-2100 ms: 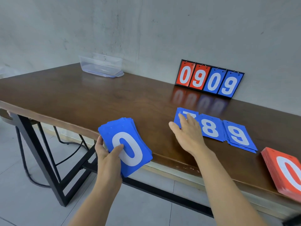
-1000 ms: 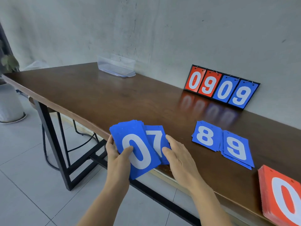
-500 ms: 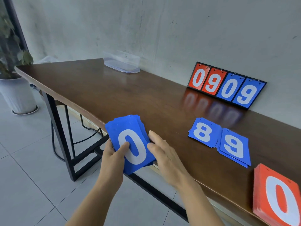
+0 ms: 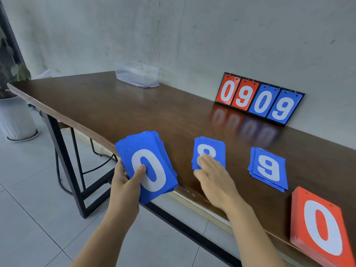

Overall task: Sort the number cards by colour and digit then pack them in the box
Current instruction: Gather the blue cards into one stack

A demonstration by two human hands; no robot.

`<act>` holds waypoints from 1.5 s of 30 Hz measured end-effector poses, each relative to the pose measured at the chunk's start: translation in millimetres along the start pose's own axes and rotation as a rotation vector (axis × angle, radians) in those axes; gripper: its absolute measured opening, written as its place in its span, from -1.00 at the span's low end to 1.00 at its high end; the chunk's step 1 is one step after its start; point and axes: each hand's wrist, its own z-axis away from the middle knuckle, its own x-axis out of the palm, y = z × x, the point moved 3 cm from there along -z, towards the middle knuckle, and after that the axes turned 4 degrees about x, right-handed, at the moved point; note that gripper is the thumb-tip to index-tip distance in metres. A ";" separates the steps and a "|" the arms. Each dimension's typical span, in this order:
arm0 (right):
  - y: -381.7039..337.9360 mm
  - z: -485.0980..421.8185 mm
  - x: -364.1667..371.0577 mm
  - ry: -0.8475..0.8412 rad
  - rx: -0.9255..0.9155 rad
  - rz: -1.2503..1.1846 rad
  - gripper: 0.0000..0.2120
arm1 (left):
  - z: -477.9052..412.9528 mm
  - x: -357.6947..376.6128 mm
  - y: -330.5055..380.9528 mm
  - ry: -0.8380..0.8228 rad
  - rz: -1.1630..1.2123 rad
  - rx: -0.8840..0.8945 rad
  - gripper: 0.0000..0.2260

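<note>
- The flip scoreboard (image 4: 260, 99) leans on the grey wall at the back of the desk (image 4: 144, 112). It shows a red 0 and 9 and a blue 0 and 9, hung on small metal rings, and its colours mirror in the glossy dark wood.
- Far left of the scoreboard, by the same wall, sits the clear plastic box (image 4: 137, 76), oblong with thin see-through walls.
- In front of the scoreboard lies the blue 9 pile (image 4: 268, 168), slightly fanned. Front-right of the scoreboard, at the desk's near edge, is the thick red stack (image 4: 319, 228) topped by a 0.
- Front-left of the scoreboard lies the blue 8 pile (image 4: 212, 145). The right hand (image 4: 213, 180) rests flat on it, grip wide and fingers straight, covering the digit's lower half.
- Further left of the scoreboard, at the desk's near edge, the left hand (image 4: 123, 182) holds the blue stack (image 4: 148, 166) topped by a 0, grip closed on it with the thumb on the face.
- Far left of the scoreboard and lower down, black metal legs (image 4: 65, 164) and a white plant pot (image 4: 16, 120) stand on pale tiles.
</note>
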 end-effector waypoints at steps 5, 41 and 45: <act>-13.8 31.7 10.7 -0.066 -0.146 -0.031 -0.84 | -1.9 -0.4 5.7 -0.010 0.036 0.020 -0.69; 50.7 5.6 -51.4 0.250 0.549 0.061 -0.35 | 24.8 34.0 -12.9 -0.079 0.026 0.009 -0.64; 71.1 -6.2 -35.3 0.131 0.678 0.047 -0.31 | 23.8 34.0 -8.6 -0.089 0.036 0.026 -0.63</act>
